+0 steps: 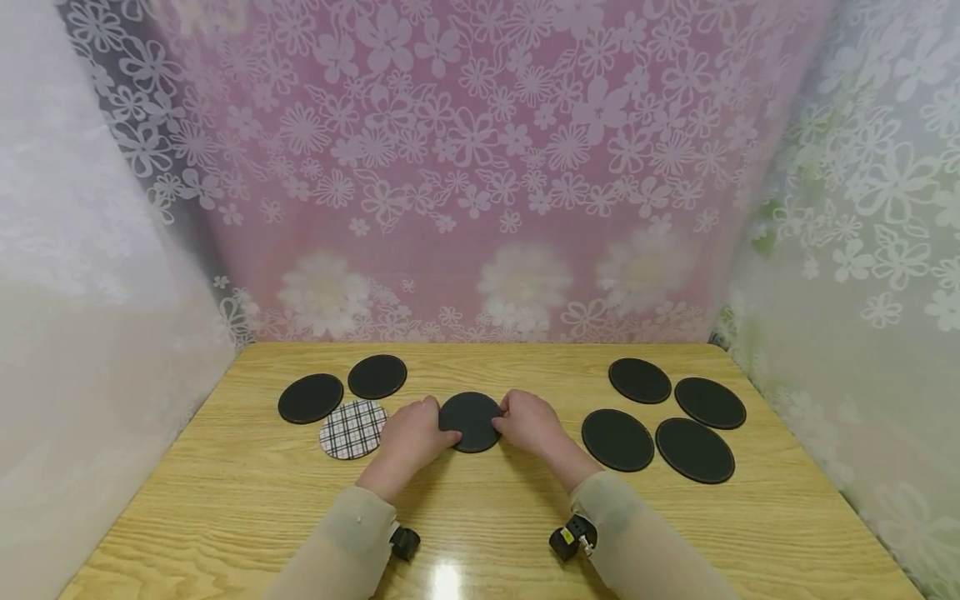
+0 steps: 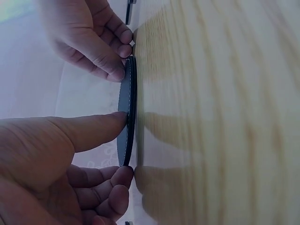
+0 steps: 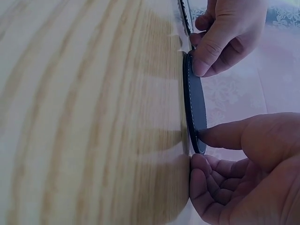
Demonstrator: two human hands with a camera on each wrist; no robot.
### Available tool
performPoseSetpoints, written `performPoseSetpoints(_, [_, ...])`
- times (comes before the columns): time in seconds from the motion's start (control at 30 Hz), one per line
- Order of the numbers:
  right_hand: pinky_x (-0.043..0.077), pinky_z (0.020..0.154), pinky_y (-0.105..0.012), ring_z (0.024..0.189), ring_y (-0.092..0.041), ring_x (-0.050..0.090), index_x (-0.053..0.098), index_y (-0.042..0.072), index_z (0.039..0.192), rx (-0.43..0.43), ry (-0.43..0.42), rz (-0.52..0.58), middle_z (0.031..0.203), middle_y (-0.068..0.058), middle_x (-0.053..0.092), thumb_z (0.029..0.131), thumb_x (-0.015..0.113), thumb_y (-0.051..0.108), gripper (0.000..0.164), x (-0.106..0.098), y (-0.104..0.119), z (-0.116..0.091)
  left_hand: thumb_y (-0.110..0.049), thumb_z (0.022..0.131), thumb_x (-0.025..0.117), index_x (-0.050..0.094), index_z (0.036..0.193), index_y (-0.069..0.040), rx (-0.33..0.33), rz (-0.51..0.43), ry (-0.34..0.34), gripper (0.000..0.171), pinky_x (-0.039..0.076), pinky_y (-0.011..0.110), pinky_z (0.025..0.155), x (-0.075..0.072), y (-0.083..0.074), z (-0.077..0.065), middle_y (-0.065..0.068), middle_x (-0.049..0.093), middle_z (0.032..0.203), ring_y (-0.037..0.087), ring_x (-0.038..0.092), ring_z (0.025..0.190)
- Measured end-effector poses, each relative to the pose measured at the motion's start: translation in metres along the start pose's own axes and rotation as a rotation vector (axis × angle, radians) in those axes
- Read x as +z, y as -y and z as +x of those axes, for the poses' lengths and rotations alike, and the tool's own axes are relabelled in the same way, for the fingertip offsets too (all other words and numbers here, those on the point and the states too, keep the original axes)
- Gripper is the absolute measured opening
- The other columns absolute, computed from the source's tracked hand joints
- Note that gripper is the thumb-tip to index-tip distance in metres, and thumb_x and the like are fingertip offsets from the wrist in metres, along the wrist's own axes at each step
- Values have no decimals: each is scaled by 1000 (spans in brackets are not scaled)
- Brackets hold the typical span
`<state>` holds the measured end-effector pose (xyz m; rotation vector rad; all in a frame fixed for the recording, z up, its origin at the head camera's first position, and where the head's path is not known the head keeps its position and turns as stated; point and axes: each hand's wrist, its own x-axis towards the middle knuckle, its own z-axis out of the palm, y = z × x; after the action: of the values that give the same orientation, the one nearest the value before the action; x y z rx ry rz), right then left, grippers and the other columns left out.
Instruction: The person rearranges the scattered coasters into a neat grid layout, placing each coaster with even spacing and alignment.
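A black, round, leather-look disc with stitched rim (image 1: 471, 423) is located midway between the left and right edges of the wood-grained table (image 1: 483, 508), pinched at opposite sides by the left hand (image 1: 411, 435) and right hand (image 1: 531, 423). Step in hand, as judged: two-handed positioning; the next move likely calls for even, level finger pressure.

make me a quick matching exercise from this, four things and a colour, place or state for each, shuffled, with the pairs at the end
Things:
1. plaid disc
2. central black disc
3. tabletop
4. backdrop

Descriptions:
A. pink, with pale flowers
B. held at its edges by the left hand and the right hand
C. light wood grain
D. whitish, crossed by dark lines

Pairs: 1-D, 2-B, 3-C, 4-A
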<state>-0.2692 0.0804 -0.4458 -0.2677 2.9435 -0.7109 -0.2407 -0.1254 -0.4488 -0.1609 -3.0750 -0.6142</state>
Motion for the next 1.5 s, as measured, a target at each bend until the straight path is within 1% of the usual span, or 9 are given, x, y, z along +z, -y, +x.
performPoseSetpoints(0.17, [56, 82, -42, 78, -18, 60, 71, 5, 103, -5, 4, -14, 85, -2, 64, 103, 81, 18, 16, 1, -1, 1, -42, 94, 91, 72, 122, 3, 2, 4, 9, 56, 61, 50, 78, 0, 0, -1, 15, 77, 104, 34, 75, 90])
performPoseSetpoints(0.47, [57, 84, -42, 80, -18, 62, 73, 5, 105, -16, -6, -31, 87, -1, 65, 102, 82, 19, 17, 1, -2, 1, -42, 95, 90, 72, 121, 2, 12, 16, 23, 54, 61, 50, 77, 0, 0, 0, 15, 75, 103, 34, 74, 89])
performPoseSetpoints(0.7, [57, 84, -43, 80, -18, 62, 74, 4, 107, -17, 1, -35, 87, -1, 65, 102, 83, 19, 18, 0, 0, 0, -38, 94, 91, 72, 116, 3, 30, 6, 12, 50, 60, 51, 77, -1, -1, -3, 16, 75, 100, 34, 74, 88])
performPoseSetpoints(0.87, [57, 85, -43, 81, -18, 63, 74, 4, 108, -9, 3, -32, 89, -1, 66, 102, 82, 19, 19, 0, 1, -1, -38, 94, 91, 72, 115, 2, 34, 9, 12, 50, 60, 51, 77, -1, 0, -4, 16, 74, 99, 34, 73, 87])
performPoseSetpoints(1.17, [59, 87, -44, 82, -18, 63, 76, 3, 110, -7, -2, -45, 87, -1, 66, 101, 83, 19, 20, 0, 2, -3, -38, 94, 91, 72, 117, 4, 45, 2, 10, 51, 60, 52, 79, -1, 0, -5, 16, 74, 100, 35, 74, 89])
performPoseSetpoints(1.3, [58, 87, -44, 82, -18, 63, 76, 2, 109, -11, -4, -32, 88, -1, 66, 101, 83, 19, 19, -1, 2, -4, -39, 94, 90, 72, 118, 4, 52, 0, 7, 53, 60, 52, 78, 0, 0, -5, 17, 74, 100, 36, 74, 89])
performPoseSetpoints(1.5, [57, 87, -43, 85, -20, 63, 75, 1, 110, -11, 6, 20, 94, -4, 68, 102, 81, 18, 20, -3, -1, -4, -40, 97, 87, 72, 120, 5, 53, -6, 10, 53, 60, 52, 80, -2, 1, -4, 17, 75, 103, 36, 74, 91])
